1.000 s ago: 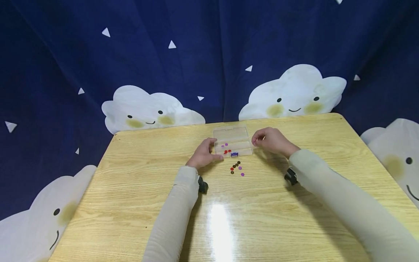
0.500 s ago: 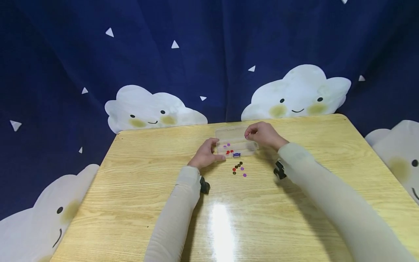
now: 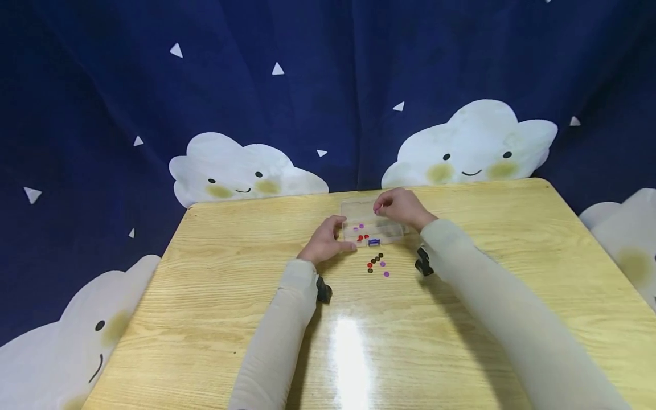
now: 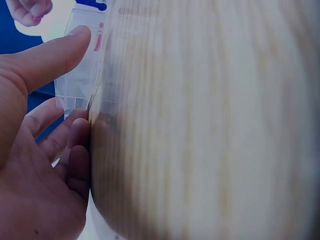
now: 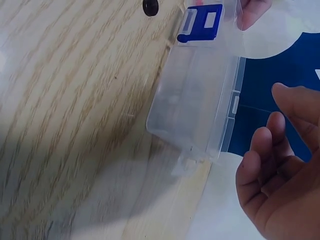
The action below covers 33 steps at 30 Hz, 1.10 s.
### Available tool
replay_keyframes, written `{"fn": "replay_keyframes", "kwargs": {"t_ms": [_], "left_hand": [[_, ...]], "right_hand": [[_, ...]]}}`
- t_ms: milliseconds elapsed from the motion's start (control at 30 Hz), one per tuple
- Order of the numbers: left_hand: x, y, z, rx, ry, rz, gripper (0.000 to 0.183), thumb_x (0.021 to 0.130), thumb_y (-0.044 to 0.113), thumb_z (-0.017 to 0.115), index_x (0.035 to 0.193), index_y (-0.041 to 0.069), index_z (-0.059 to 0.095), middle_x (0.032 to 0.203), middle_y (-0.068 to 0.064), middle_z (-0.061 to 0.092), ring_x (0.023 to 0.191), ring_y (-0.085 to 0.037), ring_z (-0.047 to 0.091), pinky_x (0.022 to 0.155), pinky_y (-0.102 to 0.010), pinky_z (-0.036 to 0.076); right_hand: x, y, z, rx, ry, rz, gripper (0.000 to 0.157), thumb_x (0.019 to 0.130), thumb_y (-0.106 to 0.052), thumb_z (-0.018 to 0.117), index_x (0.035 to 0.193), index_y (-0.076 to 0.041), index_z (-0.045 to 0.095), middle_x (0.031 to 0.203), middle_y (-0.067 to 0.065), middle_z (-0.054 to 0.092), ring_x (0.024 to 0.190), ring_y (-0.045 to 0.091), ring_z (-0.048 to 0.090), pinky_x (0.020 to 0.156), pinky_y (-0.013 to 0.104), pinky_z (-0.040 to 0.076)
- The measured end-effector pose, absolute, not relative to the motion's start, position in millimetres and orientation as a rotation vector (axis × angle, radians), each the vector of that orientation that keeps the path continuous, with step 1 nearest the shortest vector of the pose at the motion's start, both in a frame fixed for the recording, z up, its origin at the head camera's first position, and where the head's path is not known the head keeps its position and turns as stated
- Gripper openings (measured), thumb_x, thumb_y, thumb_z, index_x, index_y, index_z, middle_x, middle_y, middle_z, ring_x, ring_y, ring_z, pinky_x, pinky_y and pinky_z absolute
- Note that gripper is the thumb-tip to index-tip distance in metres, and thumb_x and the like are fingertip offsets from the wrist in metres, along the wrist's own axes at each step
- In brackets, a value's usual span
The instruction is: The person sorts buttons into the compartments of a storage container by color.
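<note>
A clear plastic box (image 3: 390,232) lies with its lid (image 3: 359,209) raised at the back. My left hand (image 3: 325,239) grips its left end, the thumb (image 4: 62,55) along the front and the fingers round the end. Inside at the left are purple discs (image 3: 361,226) and red discs (image 3: 360,237). Over the right part of the box, my right hand (image 3: 404,206) pinches a small purple disc (image 3: 376,211); the right wrist view hides that disc. A blue latch (image 5: 205,22) sits on the box's front.
In front of the box, loose on the wooden table (image 3: 230,296), lie several dark discs (image 3: 377,258), a red disc (image 3: 370,265) and two purple discs (image 3: 386,274). A blue curtain (image 3: 287,102) with clouds hangs behind the table.
My right hand has moved left from beside the box's right end to above the box, still pinching the purple disc. The left hand keeps its grip on the box.
</note>
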<state>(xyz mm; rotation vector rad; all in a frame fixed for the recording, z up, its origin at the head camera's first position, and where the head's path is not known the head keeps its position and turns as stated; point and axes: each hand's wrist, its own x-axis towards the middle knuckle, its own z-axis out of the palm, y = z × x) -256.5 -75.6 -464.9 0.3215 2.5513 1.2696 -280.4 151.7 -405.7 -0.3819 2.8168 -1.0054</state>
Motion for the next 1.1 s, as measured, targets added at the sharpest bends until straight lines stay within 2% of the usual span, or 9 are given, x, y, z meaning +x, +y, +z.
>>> {"fn": "replay_keyframes", "kwargs": {"t_ms": [500,800,1100], "left_hand": [[-257.5,-74.1,-465.0,0.32,2.561,1.257,0.079,0.081,0.022,0.083,0.148,0.014,0.042,0.14,-0.01,0.053,0.113,-0.026,0.049,0.1,-0.041,0.043],[-255.8,-73.2,-463.6,0.325,2.548,1.261,0.079,0.081,0.021,0.083,0.148,0.013,0.042,0.14,-0.009,0.053,0.113,-0.026,0.049,0.102,-0.041,0.042],[-256.3,-74.8,-463.5,0.324,2.557,1.25,0.078,0.082,0.022,0.083,0.148,0.013,0.042,0.138,-0.009,0.053,0.11,-0.025,0.048,0.098,-0.039,0.042]], "right_hand": [[-285.0,141.2,-412.2,-0.372,2.816,-0.962,0.013,0.092,-0.009,0.063,0.096,-0.007,0.075,0.102,0.012,0.073,0.087,0.023,0.056,0.075,0.03,0.043],[-285.2,136.1,-418.6,-0.384,2.801,-0.96,0.014,0.09,-0.008,0.062,0.096,-0.008,0.074,0.106,0.011,0.073,0.091,0.024,0.056,0.08,0.034,0.044],[-285.5,132.0,-420.2,-0.409,2.81,-0.913,0.014,0.09,-0.009,0.063,0.096,-0.008,0.075,0.11,0.012,0.073,0.093,0.024,0.057,0.085,0.038,0.046]]}}
